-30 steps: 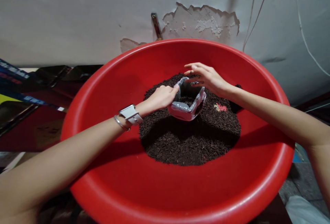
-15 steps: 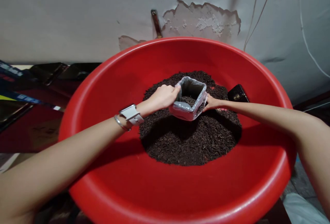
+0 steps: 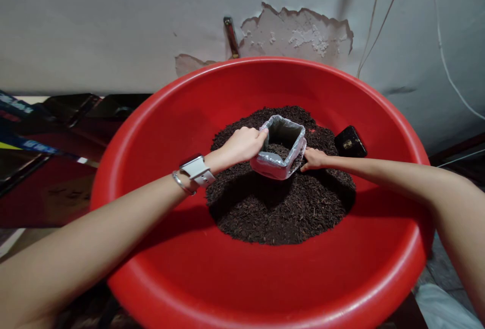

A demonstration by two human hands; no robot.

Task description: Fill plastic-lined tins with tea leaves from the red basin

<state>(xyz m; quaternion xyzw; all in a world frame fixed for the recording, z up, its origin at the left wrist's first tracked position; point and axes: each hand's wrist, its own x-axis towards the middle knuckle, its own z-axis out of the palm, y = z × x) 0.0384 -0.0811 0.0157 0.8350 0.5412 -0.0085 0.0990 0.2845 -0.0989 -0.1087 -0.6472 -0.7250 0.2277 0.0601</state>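
A big red plastic basin [image 3: 182, 248] holds a heap of dark loose tea leaves [image 3: 280, 207]. A small square box lined with a clear plastic bag [image 3: 282, 149] stands open on top of the heap, partly filled with the leaves. My left hand [image 3: 244, 144] is closed on the box's left rim, with a white watch and a bangle on that wrist. My right hand [image 3: 313, 158] lies low against the box's right side, down in the leaves. Its fingers are mostly hidden behind the box.
A small black object [image 3: 349, 141] lies on the leaves at the right of the heap. A grey wall with peeling paint [image 3: 299, 31] and hanging wires [image 3: 379, 10] stands right behind the basin. Dark red and black packages [image 3: 56, 137] lie to the left.
My right hand came down from above the box's mouth to its right side, into the leaves. The left hand has kept its hold on the box.
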